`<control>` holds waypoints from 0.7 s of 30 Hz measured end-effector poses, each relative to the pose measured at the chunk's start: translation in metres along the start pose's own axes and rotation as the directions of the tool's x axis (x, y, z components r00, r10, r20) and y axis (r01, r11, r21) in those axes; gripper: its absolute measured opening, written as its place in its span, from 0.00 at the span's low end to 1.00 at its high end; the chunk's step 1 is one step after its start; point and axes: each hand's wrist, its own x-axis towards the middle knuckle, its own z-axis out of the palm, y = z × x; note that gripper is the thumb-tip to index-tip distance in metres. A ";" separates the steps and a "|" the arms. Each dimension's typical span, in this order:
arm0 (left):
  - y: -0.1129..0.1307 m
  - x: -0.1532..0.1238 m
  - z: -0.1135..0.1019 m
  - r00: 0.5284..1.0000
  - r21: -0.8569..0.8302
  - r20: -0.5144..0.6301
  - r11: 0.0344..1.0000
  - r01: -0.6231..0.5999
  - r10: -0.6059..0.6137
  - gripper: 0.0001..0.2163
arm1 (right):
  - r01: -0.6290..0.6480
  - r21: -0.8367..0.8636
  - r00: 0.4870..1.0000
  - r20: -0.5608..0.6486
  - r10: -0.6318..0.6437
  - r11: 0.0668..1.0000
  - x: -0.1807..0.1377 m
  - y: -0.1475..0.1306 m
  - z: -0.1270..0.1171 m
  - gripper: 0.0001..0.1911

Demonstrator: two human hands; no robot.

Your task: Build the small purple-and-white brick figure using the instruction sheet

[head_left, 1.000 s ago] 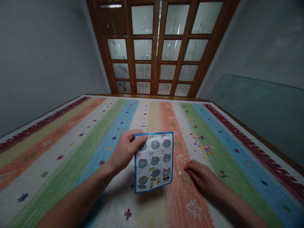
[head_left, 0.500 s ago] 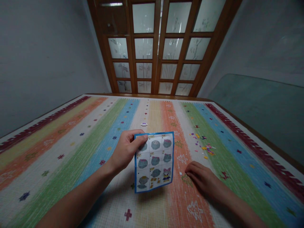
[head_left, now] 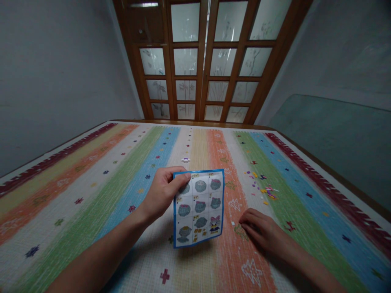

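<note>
My left hand (head_left: 163,191) pinches the top left corner of a blue-edged instruction sheet (head_left: 200,207) between thumb and fingers. The sheet stands tilted up toward me and shows printed drawings of a grey block figure in rows of boxes. To its right, my right hand (head_left: 259,226) rests low over the orange stripe with its fingers drawn together. Just left of those fingertips is a small white piece (head_left: 233,223); whether they touch it I cannot tell. What the right fingers hold, if anything, is hidden.
Several tiny purple, yellow and white bricks (head_left: 265,189) lie scattered at the right on the striped tablecloth (head_left: 152,240). Farther off, beyond the sheet, sits a small white and purple piece (head_left: 185,160). A wooden glazed door (head_left: 201,61) stands behind the table.
Both hands and the sheet keep nearly the same places. The whole view has shifted very slightly.
</note>
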 end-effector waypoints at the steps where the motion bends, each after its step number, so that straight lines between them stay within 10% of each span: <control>1: 0.000 0.000 0.000 1.000 0.004 0.001 1.000 -0.002 0.002 0.13 | 0.000 -0.001 1.000 -0.002 0.000 1.000 0.000 0.000 0.000 0.11; 21: 0.000 0.005 -0.003 0.998 -0.036 -0.053 0.999 0.014 -0.016 0.11 | 0.020 -0.006 1.000 -0.012 -0.020 1.000 0.006 -0.008 -0.006 0.11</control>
